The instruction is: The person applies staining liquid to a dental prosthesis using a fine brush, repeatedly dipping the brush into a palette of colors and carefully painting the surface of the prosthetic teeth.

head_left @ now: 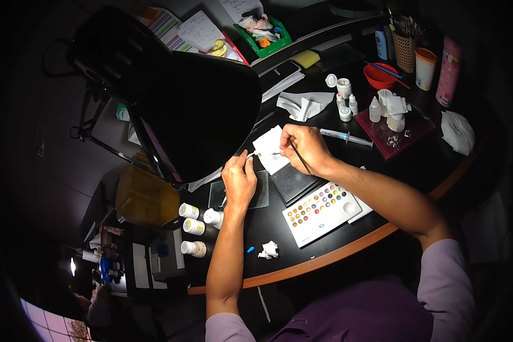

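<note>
Big black lamp (211, 97) hogs the foreground, and just past it both hands are busy over a white pad (271, 139). Left hand (239, 181) is pinching what looks like a thin tool (223, 201), silver end poking out below the palm, with a small pale piece (256, 153) at the fingertip end, right over the pad's left edge. Right hand (305, 151) has a dark-handled brush (297, 154) (pretty sure it's a brush) in a pen-style grip, close to the piece, can't tell if they touch. Looks like the fine brushing step, so the next move probably calls for a steady left pinch and a really light stroke.

Containers: white paint tray (319, 231) has rows of little coloured wells. 4 white bottles (194, 227) stand below and left of the left hand, contents hidden. White jar (343, 88) is open, but what's inside is hard to read. Red bowl (376, 80) has a blue stick (385, 70) across it, green bin (279, 47) is stuffed with crumpled bits, woven cup (403, 54) is full of brushes
</note>
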